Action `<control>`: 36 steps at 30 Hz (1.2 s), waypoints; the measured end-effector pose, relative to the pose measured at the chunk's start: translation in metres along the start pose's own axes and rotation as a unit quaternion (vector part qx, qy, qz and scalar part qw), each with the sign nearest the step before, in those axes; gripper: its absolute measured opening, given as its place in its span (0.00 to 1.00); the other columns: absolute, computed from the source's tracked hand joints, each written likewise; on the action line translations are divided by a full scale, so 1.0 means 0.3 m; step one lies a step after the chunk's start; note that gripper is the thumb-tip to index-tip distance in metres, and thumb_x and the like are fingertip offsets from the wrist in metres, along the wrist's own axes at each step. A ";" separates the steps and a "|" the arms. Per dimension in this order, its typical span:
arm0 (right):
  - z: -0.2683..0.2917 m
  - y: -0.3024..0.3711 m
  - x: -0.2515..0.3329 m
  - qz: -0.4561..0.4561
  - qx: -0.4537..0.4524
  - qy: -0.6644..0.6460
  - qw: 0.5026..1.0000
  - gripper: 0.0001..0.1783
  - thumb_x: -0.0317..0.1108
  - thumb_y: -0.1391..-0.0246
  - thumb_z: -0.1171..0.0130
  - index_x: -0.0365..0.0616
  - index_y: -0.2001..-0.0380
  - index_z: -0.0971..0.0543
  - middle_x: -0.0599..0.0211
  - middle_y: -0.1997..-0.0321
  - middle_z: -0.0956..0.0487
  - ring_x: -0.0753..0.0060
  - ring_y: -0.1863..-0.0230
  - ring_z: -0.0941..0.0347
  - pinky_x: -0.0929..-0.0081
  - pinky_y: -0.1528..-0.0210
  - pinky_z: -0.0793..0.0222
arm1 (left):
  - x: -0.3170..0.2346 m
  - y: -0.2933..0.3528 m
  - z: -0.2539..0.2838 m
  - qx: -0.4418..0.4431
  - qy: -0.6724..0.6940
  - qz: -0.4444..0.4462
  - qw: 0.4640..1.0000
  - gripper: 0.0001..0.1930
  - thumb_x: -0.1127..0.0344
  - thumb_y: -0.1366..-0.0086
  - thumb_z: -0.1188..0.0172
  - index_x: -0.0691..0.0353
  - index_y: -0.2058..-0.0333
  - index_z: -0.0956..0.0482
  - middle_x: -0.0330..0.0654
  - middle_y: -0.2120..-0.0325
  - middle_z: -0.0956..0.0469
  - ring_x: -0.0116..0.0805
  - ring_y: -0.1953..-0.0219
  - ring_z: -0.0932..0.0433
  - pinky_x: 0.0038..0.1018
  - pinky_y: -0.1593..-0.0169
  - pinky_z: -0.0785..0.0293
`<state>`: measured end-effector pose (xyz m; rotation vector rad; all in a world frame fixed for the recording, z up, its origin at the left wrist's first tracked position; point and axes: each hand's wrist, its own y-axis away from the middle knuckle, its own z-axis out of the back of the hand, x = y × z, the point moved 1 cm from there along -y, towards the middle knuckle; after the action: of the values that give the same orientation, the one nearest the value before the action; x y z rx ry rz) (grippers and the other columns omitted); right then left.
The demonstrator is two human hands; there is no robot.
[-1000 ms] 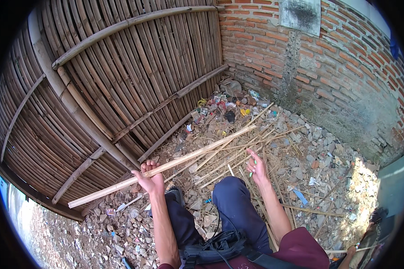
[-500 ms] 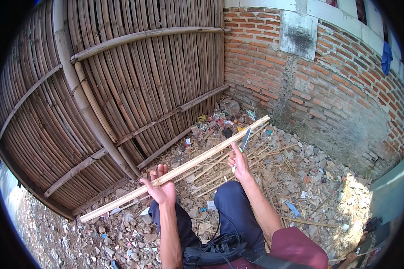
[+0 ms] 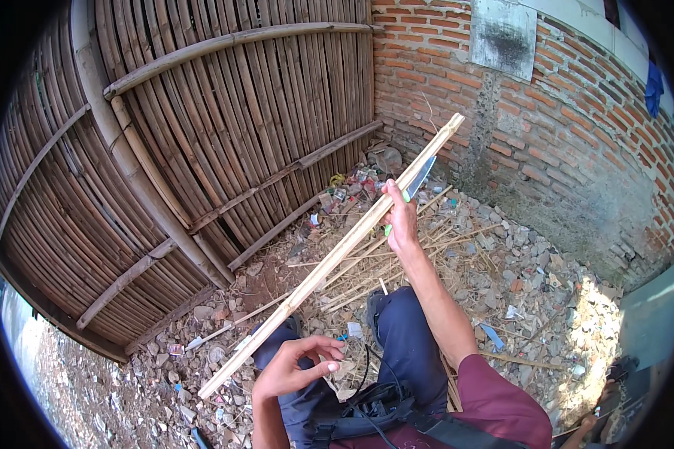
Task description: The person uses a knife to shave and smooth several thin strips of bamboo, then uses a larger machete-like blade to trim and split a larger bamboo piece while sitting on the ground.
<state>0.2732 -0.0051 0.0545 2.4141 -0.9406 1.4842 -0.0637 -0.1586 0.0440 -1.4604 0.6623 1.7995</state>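
Note:
A long, pale split bamboo strip (image 3: 344, 247) slants up from the lower left to the far right. My right hand (image 3: 401, 217) is closed round it beyond the middle, thumb along its face. The same hand also grips a knife (image 3: 421, 176) with a grey blade and green handle, the blade lying along the strip's right side. Near my left knee, my left hand (image 3: 299, 367) is off the strip, fingers loosely curved and apart, holding nothing. A fine loose fibre curls up near the strip's far end.
Several thin bamboo strips (image 3: 359, 292) lie on the rubble ground (image 3: 502, 269) before my knees. A bamboo fence (image 3: 262, 112) stands at left, and a brick wall (image 3: 569, 142) at the back right. A black strapped bag (image 3: 374, 415) is at my waist.
My left hand has let go of the bamboo strip and drawn back toward my lap. My right hand has risen and taken hold of the strip, which now slants more steeply.

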 end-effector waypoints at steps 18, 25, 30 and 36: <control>0.044 -0.227 -0.097 -0.119 0.132 0.052 0.983 0.20 0.48 0.36 0.33 0.41 0.54 0.19 0.85 0.80 0.36 0.89 0.83 0.46 0.83 0.78 0.51 | 0.189 -0.465 0.205 -0.101 -0.177 0.130 0.970 0.24 0.46 0.27 0.36 0.67 0.55 0.23 0.39 0.76 0.24 0.31 0.75 0.25 0.35 0.69 0.28; 0.148 -0.260 -0.110 -0.102 0.268 0.301 0.910 0.21 0.35 0.35 0.40 0.36 0.44 0.19 0.80 0.74 0.30 0.87 0.77 0.38 0.82 0.74 0.42 | 0.239 -0.507 0.255 -0.048 0.054 0.195 0.978 0.19 0.49 0.22 0.43 0.62 0.61 0.25 0.26 0.81 0.37 0.16 0.85 0.40 0.19 0.82 0.44; 0.101 -0.168 -0.148 -0.106 0.309 0.292 0.899 0.15 0.34 0.29 0.45 0.38 0.48 0.17 0.68 0.67 0.17 0.83 0.67 0.19 0.81 0.67 0.23 | 0.221 -0.565 0.265 -0.056 0.142 0.205 0.967 0.24 0.44 0.19 0.55 0.61 0.59 0.28 0.26 0.82 0.42 0.19 0.84 0.43 0.21 0.81 0.47; 0.028 -0.104 -0.175 0.116 0.299 0.448 0.835 0.16 0.28 0.42 0.43 0.42 0.55 0.11 0.57 0.77 0.19 0.70 0.82 0.30 0.69 0.73 0.33 | 0.188 -0.601 0.255 -0.040 0.250 0.190 0.949 0.24 0.43 0.18 0.59 0.60 0.61 0.30 0.25 0.84 0.46 0.18 0.87 0.47 0.21 0.84 0.51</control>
<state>0.2813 0.0383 0.0117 1.4627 -0.5772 2.9323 0.0264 0.0219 0.0149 -1.9777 1.2049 1.7480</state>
